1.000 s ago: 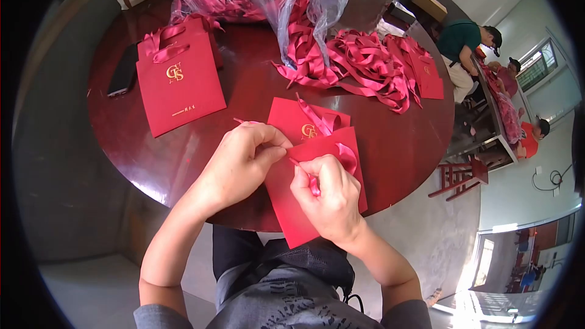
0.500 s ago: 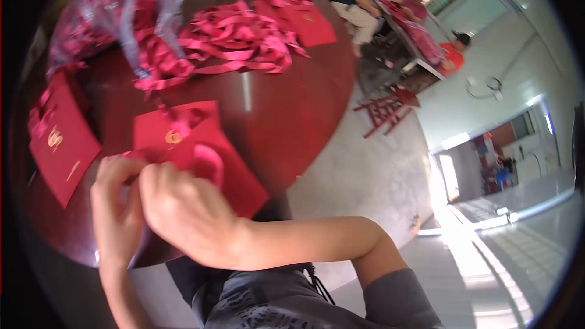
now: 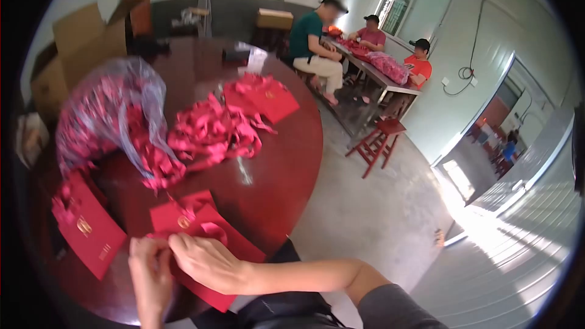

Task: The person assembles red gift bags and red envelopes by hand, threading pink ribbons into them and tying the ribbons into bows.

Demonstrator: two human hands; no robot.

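Observation:
My left hand (image 3: 149,275) and my right hand (image 3: 206,261) are close together at the table's near edge, fingers pinched on a pink ribbon (image 3: 213,230). The ribbon's loop shows behind my right hand, while its part between the fingertips is mostly hidden. Beneath my hands is a red paper bag (image 3: 245,247), partly covered by my right hand and forearm. Another red bag (image 3: 163,218) with a gold emblem and pink ribbon lies just behind it. To the left rests a red bag (image 3: 91,236) with gold print and a ribbon at its top.
On the round dark-red table (image 3: 277,173) are a heap of pink ribbons (image 3: 213,134), a plastic sack of ribbons (image 3: 109,109) and more red bags (image 3: 271,102). A cardboard box (image 3: 82,42) stands behind. A red stool (image 3: 378,140) and several people at another table are to the right.
The view has tilted up, so the table and my hands appear lower and more of the room shows. My hands stay together at the ribbon.

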